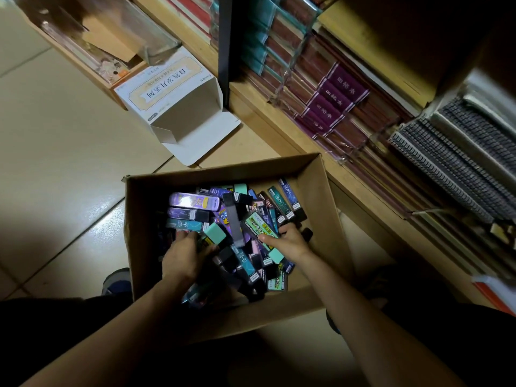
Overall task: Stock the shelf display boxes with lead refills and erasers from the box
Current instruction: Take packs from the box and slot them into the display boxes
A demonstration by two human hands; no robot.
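Observation:
A brown cardboard box (315,177) stands on the floor, full of several lead refill cases and erasers (231,219) in purple, teal and black. Both my hands are down inside it. My left hand (184,255) lies on the pile at the left, its fingers curled among the cases beside a mint eraser (215,233). My right hand (290,240) is at the right of the pile, thumb and fingers around a green lead refill pack (259,223). An open white display box (178,104) lies on the floor against the shelf, beyond the cardboard box.
A wooden shelf unit (268,118) runs along the right, packed with wrapped notebooks (332,104) and spiral-bound pads (458,157). Another low shelf (92,48) with loose cardboard is at the upper left. Beige tiled floor (55,152) lies to the left. My knees flank the box.

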